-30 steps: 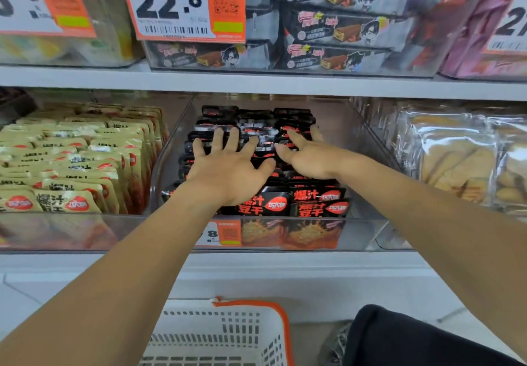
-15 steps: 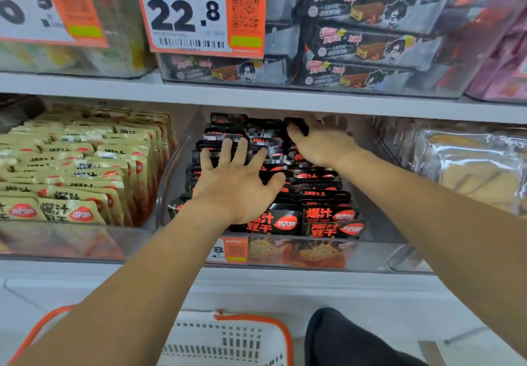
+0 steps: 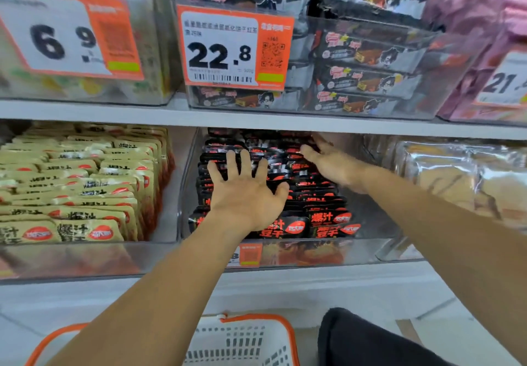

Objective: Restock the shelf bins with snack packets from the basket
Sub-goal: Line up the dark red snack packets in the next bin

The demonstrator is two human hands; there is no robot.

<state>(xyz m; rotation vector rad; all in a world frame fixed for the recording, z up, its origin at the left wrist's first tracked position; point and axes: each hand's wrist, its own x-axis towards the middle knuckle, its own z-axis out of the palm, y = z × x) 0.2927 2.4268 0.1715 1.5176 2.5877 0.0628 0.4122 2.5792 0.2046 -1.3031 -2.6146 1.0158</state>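
Both hands are in the clear middle bin on the lower shelf. Left hand lies flat, fingers spread, pressing on the black packets filed upright in rows. Right hand reaches deeper toward the back rows, fingers extended onto the packet tops; no grip visible. Yellow packets fill the bin to the left. White basket with orange rim sits on the floor below, contents not visible.

two hands, one basket, three price tags
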